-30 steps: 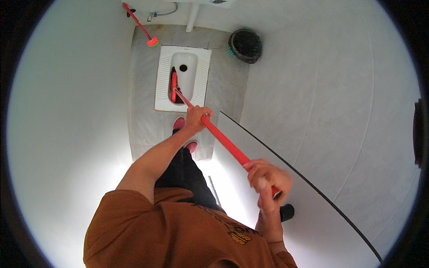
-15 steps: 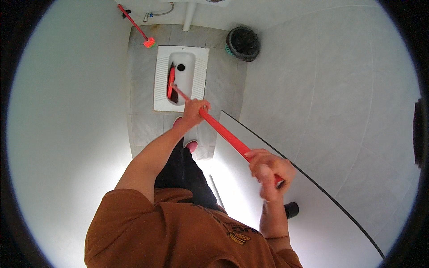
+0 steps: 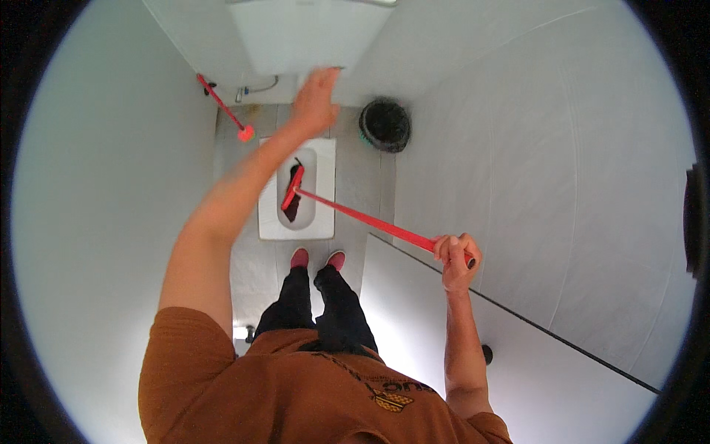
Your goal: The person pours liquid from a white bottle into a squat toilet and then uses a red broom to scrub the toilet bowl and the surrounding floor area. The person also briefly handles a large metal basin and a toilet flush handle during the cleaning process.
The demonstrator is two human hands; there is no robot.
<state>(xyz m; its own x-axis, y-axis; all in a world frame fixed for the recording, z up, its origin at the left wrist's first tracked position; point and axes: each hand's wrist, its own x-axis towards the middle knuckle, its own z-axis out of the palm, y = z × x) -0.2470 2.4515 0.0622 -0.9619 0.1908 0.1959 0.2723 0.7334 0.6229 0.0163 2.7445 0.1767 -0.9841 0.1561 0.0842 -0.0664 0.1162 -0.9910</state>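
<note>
My right hand [image 3: 457,259] is wrapped around the upper end of a red broom handle [image 3: 377,222]. The handle slants down leftward to the broom's red head with dark bristles [image 3: 293,194], which rests inside the basin of a white squat toilet [image 3: 326,222]. Stretched out ahead, my left hand [image 3: 316,102] is off the broom, at the lower edge of the white cistern [image 3: 310,33] on the far wall. Its fingers look extended and slightly blurred; whether they touch the cistern I cannot tell.
A red-handled brush [image 3: 222,107] leans in the far left corner beside a small tap with a hose [image 3: 259,89]. To the toilet's far right stands a black-lined bin [image 3: 384,126]. A pale partition with a dark edge [image 3: 547,329] runs along my right side.
My left hand has let go of the broom handle and moved forward to the cistern. The broom head has shifted and turned in the basin. The view has tilted up, showing more of the cistern.
</note>
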